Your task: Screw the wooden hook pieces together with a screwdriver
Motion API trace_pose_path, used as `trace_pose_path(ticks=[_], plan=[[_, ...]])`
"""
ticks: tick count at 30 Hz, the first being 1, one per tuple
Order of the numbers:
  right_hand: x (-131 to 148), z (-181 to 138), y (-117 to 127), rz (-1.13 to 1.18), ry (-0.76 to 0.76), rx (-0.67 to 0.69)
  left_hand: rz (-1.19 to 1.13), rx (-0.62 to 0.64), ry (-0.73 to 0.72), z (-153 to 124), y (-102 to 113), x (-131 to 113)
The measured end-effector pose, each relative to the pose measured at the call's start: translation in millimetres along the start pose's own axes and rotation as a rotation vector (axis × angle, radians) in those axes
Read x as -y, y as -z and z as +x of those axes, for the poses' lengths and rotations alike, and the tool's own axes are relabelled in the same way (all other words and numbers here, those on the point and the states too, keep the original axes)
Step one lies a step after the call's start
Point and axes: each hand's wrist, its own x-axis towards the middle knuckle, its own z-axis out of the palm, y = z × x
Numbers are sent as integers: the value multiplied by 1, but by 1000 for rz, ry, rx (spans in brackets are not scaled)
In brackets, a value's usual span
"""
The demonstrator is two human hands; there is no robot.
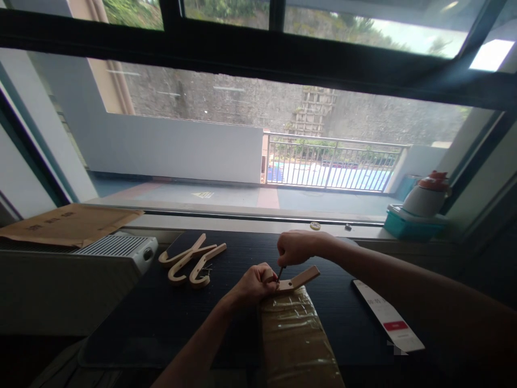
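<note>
My left hand (255, 284) is closed round one end of a curved wooden piece (299, 279) and holds it down on a tape-wrapped cardboard parcel (294, 334). My right hand (297, 247) is closed in a fist above it, gripping a thin dark tool (279, 274) whose tip meets the wood. Three similar hook-shaped wooden pieces (191, 260) lie to the left on the dark tabletop (161, 318).
A white radiator-like unit (81, 280) with a brown envelope (68, 223) on top stands at the left. A white card with a red label (388, 315) lies on the right. A teal box with a white jar (420, 213) sits on the window sill, with small round items nearby.
</note>
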Motion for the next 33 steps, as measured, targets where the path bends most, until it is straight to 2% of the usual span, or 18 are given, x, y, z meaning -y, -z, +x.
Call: trace_pose_path(ticks=[8, 13, 19, 26, 33], plan=[[22, -14, 9, -245, 200, -31, -18, -1, -13, -2, -1, -7], [16, -9, 0, -224, 180, -64, -19, -13, 7, -2, -2, -6], [11, -10, -1, -153, 33, -70, 7, -17, 4, -1, -1, -5], [16, -14, 8, -199, 129, 1, -16, 6, 1, -4, 0, -12], [12, -10, 3, -230, 144, -59, -14, -37, 6, -1, -3, -4]])
